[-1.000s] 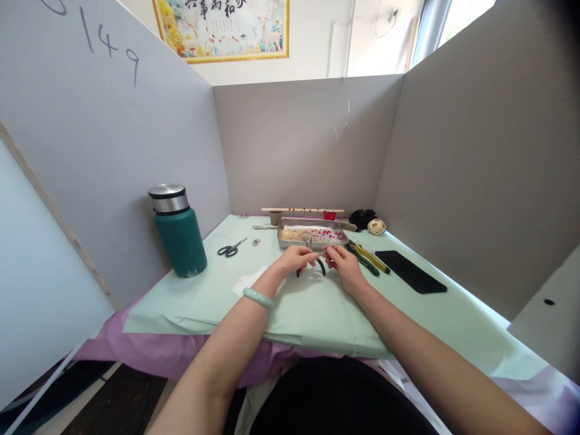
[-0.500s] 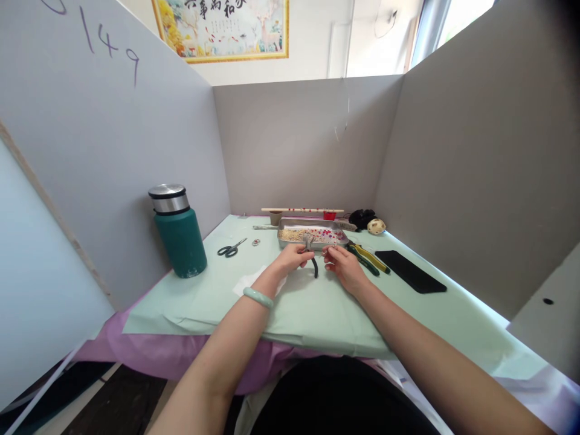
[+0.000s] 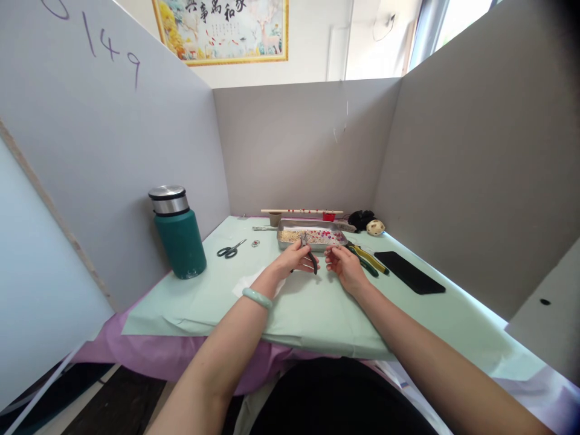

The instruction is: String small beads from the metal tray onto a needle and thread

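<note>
My left hand [image 3: 293,259] grips small black-handled pliers [image 3: 310,257], jaws pointing up toward the metal tray [image 3: 283,239]. A pale green bangle [image 3: 257,297] sits on that wrist. My right hand [image 3: 343,262] is a little to the right of the pliers, fingertips pinched on something too small to make out. Both hands hover over the mint-green paper [image 3: 317,308], just in front of the tray, which holds tan and red beads.
A teal flask [image 3: 177,232] stands at the left wall. Scissors [image 3: 230,248] lie left of the tray, green-yellow pliers [image 3: 368,258] and a black phone [image 3: 409,272] to the right. A wooden stick [image 3: 301,211], a red cup and a small ball [image 3: 376,227] line the back. Grey partitions enclose the desk.
The pliers in my left hand have turned from lying with handles spread downward to standing more upright. My right hand has drawn slightly apart from the left.
</note>
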A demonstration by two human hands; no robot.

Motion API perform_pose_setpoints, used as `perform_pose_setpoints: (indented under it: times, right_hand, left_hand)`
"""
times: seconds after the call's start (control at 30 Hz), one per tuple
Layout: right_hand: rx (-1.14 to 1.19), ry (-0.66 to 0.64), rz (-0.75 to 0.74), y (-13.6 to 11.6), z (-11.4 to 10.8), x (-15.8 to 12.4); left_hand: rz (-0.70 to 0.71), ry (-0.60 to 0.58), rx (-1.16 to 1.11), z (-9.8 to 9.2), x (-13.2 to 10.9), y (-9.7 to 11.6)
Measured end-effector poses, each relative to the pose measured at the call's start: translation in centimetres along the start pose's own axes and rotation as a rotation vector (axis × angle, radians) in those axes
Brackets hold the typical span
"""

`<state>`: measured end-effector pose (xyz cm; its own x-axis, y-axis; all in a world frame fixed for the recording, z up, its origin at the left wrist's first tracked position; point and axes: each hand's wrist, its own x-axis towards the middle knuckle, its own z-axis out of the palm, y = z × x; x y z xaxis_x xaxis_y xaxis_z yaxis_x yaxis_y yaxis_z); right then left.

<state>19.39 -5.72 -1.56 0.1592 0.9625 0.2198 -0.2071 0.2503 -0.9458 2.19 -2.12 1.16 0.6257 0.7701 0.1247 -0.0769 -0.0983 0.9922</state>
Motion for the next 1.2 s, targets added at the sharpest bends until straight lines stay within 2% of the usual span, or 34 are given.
perform_pose_setpoints:
  times: [0.27, 0.33, 0.47, 0.53, 0.67, 0.83, 1.03, 1.2]
  right_hand:
    - [0.001, 0.016, 0.005, -0.1, 0.0, 0.1]
    - [-0.007, 0.031, -0.008, 0.0, 0.0, 0.2]
    - [-0.036, 0.075, -0.044, 0.3, -0.1, 0.3]
    - [-0.057, 0.095, -0.045, 0.4, -0.2, 0.4]
    - [-0.123, 0.114, 0.012, 0.7, -0.2, 0.5]
    - [-0.205, 0.110, 0.074, 0.7, 0.0, 0.5]
    - [-0.286, 0.101, 0.040, 0.9, 0.1, 0.2]
    - [-0.349, 0.165, -0.048, 0.9, -0.1, 0.1]
  left_hand:
    - [-0.004, -0.123, 0.105, 0.7, -0.9, 0.3]
    - [0.022, -0.104, 0.166, 0.6, -0.7, 0.1]
    - [0.115, 0.039, 0.322, 0.0, 0.3, -0.6]
    - [0.134, 0.071, 0.395, -0.2, 0.6, -0.8]
    - [0.117, 0.035, 0.469, -0.2, 0.5, -0.7]
    - [0.066, -0.034, 0.461, 0.1, 0.0, -0.3]
    - [0.039, -0.059, 0.478, 0.1, -0.1, -0.1]
    - [0.032, -0.073, 0.512, 0.0, 0.0, -0.3]
